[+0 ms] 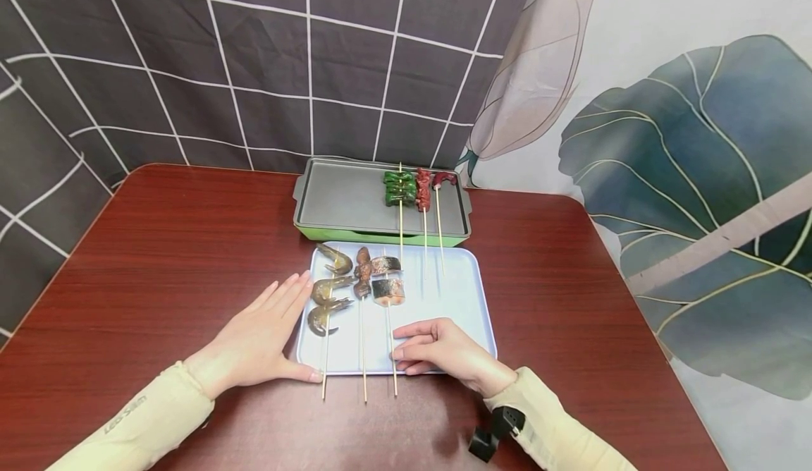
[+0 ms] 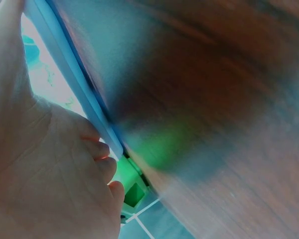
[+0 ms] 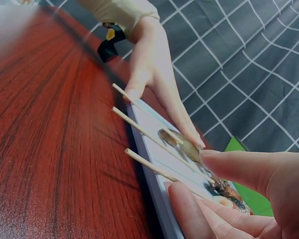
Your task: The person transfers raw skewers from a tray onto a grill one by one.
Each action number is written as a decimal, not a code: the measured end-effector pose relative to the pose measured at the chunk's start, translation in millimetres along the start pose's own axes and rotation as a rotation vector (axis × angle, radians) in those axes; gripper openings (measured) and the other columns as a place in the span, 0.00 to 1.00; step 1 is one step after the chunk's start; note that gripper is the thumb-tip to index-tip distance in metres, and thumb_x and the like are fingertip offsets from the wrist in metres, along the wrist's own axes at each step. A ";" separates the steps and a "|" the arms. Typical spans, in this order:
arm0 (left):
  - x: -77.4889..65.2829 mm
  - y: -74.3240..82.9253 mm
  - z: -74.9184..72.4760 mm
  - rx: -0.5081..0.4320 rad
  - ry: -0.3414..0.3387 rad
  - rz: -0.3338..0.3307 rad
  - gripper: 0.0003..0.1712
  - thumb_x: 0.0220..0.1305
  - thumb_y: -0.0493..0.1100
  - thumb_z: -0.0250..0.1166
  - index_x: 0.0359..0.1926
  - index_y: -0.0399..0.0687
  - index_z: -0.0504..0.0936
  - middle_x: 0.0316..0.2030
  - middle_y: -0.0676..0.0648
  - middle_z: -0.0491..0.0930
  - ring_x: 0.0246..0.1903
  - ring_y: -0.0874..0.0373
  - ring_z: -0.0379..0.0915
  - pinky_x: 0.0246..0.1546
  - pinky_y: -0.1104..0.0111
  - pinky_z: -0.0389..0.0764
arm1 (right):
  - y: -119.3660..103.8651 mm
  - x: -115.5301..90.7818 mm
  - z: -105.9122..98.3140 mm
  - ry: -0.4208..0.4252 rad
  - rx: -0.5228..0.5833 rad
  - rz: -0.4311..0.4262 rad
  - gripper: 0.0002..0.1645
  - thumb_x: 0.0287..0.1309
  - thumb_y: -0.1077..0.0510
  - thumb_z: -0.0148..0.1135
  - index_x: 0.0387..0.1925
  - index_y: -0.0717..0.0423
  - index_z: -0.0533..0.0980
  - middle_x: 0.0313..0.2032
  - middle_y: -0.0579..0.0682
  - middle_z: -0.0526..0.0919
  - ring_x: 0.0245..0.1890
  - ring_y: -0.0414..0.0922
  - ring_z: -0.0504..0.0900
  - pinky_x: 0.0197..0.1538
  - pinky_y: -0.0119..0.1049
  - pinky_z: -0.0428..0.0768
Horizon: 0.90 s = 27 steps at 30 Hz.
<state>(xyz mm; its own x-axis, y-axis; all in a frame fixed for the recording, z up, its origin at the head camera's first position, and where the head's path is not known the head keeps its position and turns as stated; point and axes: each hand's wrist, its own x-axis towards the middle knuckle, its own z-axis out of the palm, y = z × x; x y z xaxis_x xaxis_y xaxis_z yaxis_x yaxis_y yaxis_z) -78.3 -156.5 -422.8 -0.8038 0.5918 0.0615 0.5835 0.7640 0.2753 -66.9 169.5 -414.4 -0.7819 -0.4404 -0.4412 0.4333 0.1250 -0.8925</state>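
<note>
A pale blue tray (image 1: 444, 302) holds three skewers side by side: a shrimp skewer (image 1: 330, 290), a brown meat skewer (image 1: 362, 272) and a fish-chunk skewer (image 1: 388, 290). Their stick ends stick out over the tray's near edge. My left hand (image 1: 266, 333) lies flat with straight fingers along the tray's left rim, thumb at its near left corner. At the fish skewer's stick, my right hand (image 1: 444, 351) has its fingertips right beside it. The right wrist view shows a gap between its thumb and fingers, the stick (image 3: 149, 166) running past them.
Behind the tray stands a green-sided grill with a grey plate (image 1: 342, 199). A green pepper skewer (image 1: 400, 187), a red meat skewer (image 1: 423, 189) and a dark red curled skewer (image 1: 443, 180) lie on it, sticks reaching over the tray. The reddish-brown table (image 1: 190, 245) meets grid-patterned cloth (image 1: 254, 55).
</note>
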 end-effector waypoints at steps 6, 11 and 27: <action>0.6 -0.1 1.1 -0.001 -0.008 -0.007 0.79 0.44 0.88 0.58 0.75 0.25 0.56 0.75 0.31 0.54 0.75 0.39 0.47 0.75 0.49 0.50 | -0.4 0.0 0.9 0.011 0.003 0.010 0.26 0.62 0.68 0.68 0.59 0.77 0.73 0.38 0.61 0.88 0.32 0.43 0.87 0.41 0.36 0.88; -0.2 0.3 0.3 -0.002 0.002 -0.002 0.79 0.44 0.88 0.59 0.74 0.24 0.57 0.75 0.30 0.55 0.75 0.38 0.49 0.74 0.48 0.51 | -0.4 -0.8 1.4 0.008 0.010 0.002 0.26 0.61 0.68 0.68 0.59 0.76 0.73 0.37 0.60 0.88 0.33 0.43 0.87 0.41 0.36 0.87; 1.0 1.1 -1.1 0.006 0.002 0.004 0.78 0.45 0.88 0.58 0.74 0.24 0.57 0.75 0.30 0.55 0.75 0.37 0.49 0.74 0.47 0.53 | 3.3 -3.4 3.3 0.026 0.046 -0.034 0.27 0.57 0.72 0.65 0.58 0.76 0.70 0.34 0.54 0.85 0.31 0.43 0.85 0.39 0.35 0.87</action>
<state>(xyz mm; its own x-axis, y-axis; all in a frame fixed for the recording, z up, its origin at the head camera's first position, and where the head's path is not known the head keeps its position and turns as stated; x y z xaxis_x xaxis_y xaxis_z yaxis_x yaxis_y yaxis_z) -78.5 -155.3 -421.3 -0.8015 0.5945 0.0648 0.5877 0.7629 0.2693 -61.3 168.4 -415.6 -0.8077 -0.4205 -0.4133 0.4260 0.0686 -0.9021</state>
